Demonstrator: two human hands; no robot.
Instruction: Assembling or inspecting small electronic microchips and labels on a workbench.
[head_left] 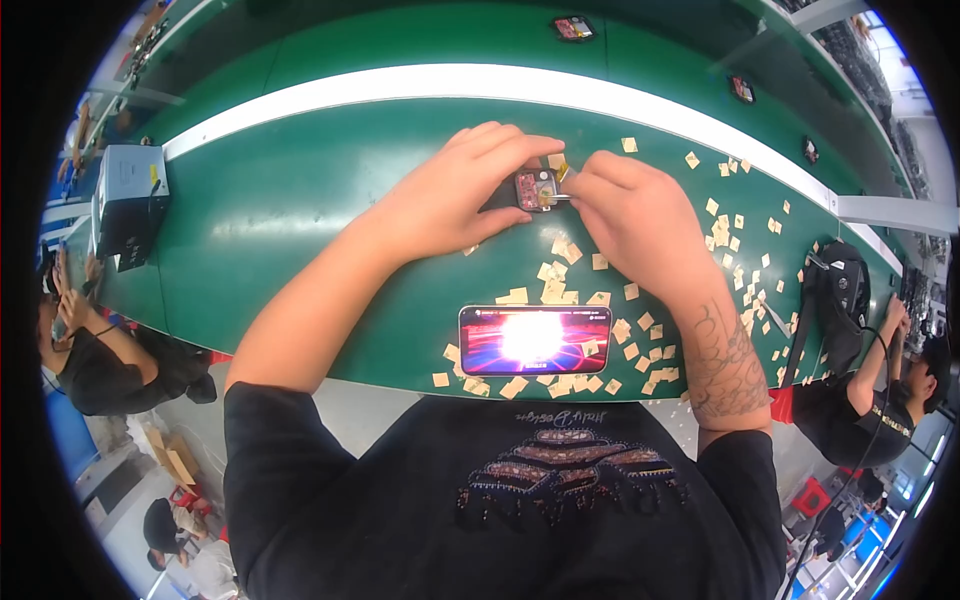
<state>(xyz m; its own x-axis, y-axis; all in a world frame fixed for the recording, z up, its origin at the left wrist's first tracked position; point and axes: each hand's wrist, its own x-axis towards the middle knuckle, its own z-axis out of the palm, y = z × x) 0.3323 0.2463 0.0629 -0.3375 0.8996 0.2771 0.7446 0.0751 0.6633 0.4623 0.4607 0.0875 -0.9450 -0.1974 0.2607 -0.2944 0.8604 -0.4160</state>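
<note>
Between thumb and fingers, my left hand [440, 195] grips a small square electronic device [529, 192] with a black case. Its inside lies exposed, showing reddish parts and a round silver part. My right hand [640, 215] is closed in a pinch around a thin metal tool [561, 197], which looks like tweezers. The tool's tip reaches the device's right side. A small yellow flap [563, 172] sticks up at the upper right of the device, near my right fingertips; whether it is attached cannot be made out.
Many small cream paper squares [560, 297] lie scattered over the green table [270, 250]. A lit phone [535, 340] lies near the front edge. A grey box [132, 205] stands left, a black bag [840, 295] right. Beyond the white rail [480, 80] sit similar devices [573, 28]. People sit on both sides.
</note>
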